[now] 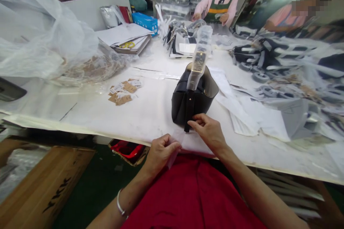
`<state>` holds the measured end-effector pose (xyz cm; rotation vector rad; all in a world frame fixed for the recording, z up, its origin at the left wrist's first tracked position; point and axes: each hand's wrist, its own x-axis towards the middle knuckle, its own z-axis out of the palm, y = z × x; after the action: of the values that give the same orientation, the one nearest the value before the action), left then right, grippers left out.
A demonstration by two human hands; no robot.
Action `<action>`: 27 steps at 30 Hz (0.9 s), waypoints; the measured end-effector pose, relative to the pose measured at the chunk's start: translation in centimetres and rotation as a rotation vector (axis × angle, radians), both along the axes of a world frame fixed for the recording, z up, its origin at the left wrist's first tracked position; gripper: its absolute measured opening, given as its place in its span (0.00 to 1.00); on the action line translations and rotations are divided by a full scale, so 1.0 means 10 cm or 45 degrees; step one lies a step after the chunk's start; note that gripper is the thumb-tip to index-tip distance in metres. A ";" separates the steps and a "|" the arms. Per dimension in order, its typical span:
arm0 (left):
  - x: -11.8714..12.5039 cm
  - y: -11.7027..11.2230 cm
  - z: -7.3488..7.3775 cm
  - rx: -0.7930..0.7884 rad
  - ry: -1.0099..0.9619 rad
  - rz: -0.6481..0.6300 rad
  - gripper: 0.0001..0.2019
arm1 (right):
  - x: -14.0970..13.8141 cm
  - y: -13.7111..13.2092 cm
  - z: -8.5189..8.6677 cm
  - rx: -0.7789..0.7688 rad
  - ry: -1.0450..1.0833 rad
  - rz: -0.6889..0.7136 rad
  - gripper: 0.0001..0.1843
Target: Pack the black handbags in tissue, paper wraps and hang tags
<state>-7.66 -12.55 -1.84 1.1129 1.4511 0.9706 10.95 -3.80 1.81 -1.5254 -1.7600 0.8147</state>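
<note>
A worker's right hand (pixel 210 131) pinches the lower strap end (pixel 189 110) of a black handbag (pixel 177 101) standing near the desk's (pixel 150 114) near edge; the left hand (pixel 161 152) grips a thin translucent sheet (pixel 173 156). Brown-and-white tags (pixel 122 93) lie left.

At centre, one boxy black leather-like bag (pixel 179 105); lower centre, one bare left hand (pixel 162 150) and one bare right hand (pixel 211 131). Upper left, one oblong bright-blue box (pixel 145 23). Lower left, one brown cardboard carton (pixel 63 179). Left of centre, several brown-and-white paper tags (pixel 123 98), overlapping beyond counting.
</note>
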 end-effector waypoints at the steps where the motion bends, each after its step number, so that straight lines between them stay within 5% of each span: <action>1: -0.03 0.00 -0.01 0.026 0.080 0.000 0.13 | -0.02 0.01 -0.01 -0.020 0.015 0.026 0.15; 9: -0.25 -0.03 -0.19 0.375 0.447 -0.011 0.17 | -0.08 -0.17 0.12 -0.456 0.689 0.217 0.17; 14: -0.31 -0.08 -0.24 0.490 0.548 -0.095 0.13 | -0.14 -0.27 0.25 -0.481 1.014 0.238 0.13; 27: -0.24 -0.12 -0.11 0.314 0.400 -0.045 0.15 | -0.24 -0.25 0.16 -0.343 0.841 0.175 0.14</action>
<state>-10.04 -13.78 -2.96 1.5212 1.5821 1.0012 8.52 -6.26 3.44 -1.1057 -1.2992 1.4750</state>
